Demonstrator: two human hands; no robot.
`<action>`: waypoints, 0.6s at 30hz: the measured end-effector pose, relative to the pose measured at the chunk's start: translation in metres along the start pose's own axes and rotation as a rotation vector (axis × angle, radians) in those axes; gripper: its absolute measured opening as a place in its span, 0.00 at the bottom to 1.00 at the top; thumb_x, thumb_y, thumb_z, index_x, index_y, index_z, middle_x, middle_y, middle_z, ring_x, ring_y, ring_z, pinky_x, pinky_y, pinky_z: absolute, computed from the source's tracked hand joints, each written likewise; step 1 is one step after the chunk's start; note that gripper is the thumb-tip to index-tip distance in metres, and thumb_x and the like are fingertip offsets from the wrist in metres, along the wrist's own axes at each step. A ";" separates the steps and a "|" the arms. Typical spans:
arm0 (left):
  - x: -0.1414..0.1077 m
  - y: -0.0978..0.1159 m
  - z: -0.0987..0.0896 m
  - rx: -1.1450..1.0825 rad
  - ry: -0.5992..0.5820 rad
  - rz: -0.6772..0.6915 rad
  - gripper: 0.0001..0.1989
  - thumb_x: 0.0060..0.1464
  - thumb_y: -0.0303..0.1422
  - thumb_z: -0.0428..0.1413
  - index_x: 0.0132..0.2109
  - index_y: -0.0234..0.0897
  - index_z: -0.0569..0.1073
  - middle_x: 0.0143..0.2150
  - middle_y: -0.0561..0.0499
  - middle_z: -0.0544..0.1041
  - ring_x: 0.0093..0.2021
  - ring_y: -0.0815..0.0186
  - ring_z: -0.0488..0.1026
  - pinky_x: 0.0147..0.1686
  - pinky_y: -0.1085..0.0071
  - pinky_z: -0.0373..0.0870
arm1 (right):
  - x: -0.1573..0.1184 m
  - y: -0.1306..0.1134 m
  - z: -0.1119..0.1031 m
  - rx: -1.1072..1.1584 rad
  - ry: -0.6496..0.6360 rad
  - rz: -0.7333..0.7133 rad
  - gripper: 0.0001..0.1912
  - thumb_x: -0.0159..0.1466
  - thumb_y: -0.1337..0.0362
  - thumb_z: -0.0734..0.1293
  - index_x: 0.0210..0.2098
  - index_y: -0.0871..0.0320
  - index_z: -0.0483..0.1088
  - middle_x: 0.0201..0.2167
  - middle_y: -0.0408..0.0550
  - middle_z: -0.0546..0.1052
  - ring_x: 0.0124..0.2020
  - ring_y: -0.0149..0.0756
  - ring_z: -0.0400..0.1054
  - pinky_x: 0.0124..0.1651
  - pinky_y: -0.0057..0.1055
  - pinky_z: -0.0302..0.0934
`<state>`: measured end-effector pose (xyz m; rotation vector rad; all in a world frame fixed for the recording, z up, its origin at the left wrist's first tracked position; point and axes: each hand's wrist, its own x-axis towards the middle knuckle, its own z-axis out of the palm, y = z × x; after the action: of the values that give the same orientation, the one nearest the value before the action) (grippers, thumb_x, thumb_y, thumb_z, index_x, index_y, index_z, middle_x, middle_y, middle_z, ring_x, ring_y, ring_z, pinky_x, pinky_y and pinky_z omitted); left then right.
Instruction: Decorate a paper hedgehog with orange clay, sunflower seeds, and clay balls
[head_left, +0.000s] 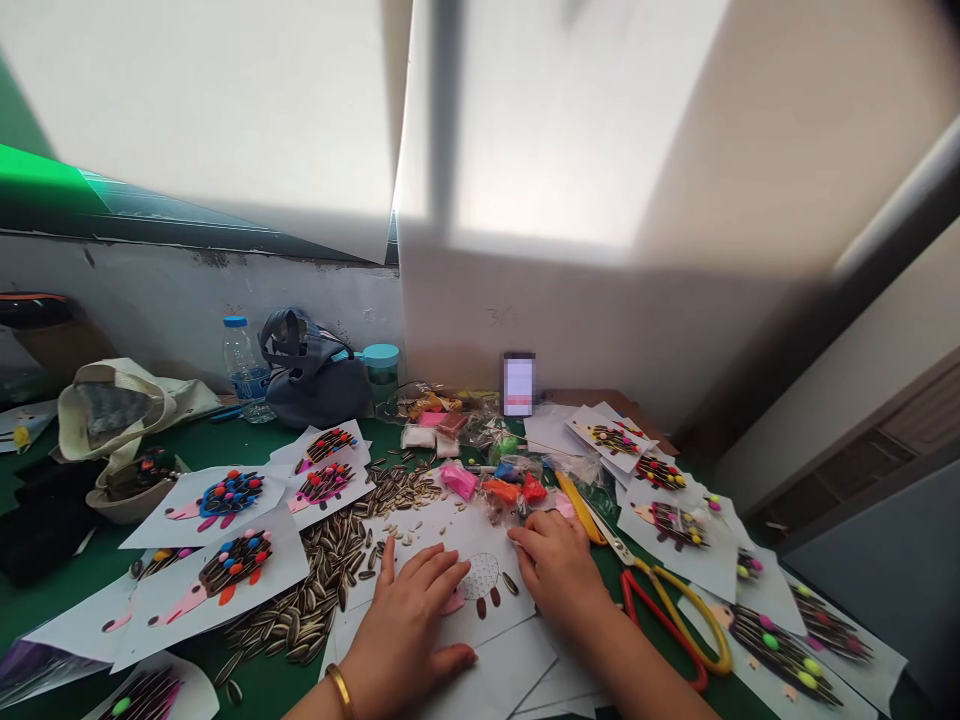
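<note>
My left hand (416, 620) lies spread on a white paper sheet (510, 665), with a gold bangle at the wrist. Between the hands, the sheet shows a round patterned drawing (480, 577) with dark seeds below it and a bit of pink at its left, partly covered by my left fingers. A single seed (511, 583) lies just right of the drawing. At the sheet's right side rests my right hand (559, 570), its fingers curled together near the pink clay; whether something is between the fingertips is hidden.
Striped seeds (322, 570) are heaped left of the sheet. Red-and-yellow scissors (679, 620) and a yellow cutter (581, 508) lie right. Bagged clay (502, 490) sits ahead. Hedgehog pictures (232, 565) flank both sides. A phone (519, 385), bottle (246, 372) and bag (315, 385) stand behind.
</note>
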<state>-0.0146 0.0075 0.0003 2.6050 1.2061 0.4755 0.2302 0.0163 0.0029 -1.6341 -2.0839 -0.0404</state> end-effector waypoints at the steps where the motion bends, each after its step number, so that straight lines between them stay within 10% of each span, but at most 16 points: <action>1: 0.000 0.000 0.000 0.010 0.008 0.000 0.40 0.40 0.42 0.67 0.62 0.49 0.64 0.59 0.46 0.72 0.60 0.46 0.66 0.62 0.30 0.31 | 0.000 0.000 0.000 -0.013 0.000 -0.010 0.12 0.62 0.71 0.64 0.39 0.50 0.76 0.34 0.47 0.74 0.39 0.39 0.64 0.49 0.41 0.50; 18: -0.001 0.004 0.000 0.041 -0.010 -0.018 0.40 0.41 0.41 0.67 0.62 0.50 0.64 0.63 0.43 0.67 0.63 0.43 0.61 0.62 0.30 0.37 | -0.002 -0.005 -0.002 -0.119 -0.041 -0.035 0.10 0.59 0.70 0.68 0.37 0.49 0.76 0.33 0.44 0.75 0.39 0.40 0.65 0.46 0.41 0.49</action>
<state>-0.0121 0.0040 0.0013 2.6252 1.2486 0.4384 0.2270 0.0120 0.0050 -1.6799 -2.1791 -0.1464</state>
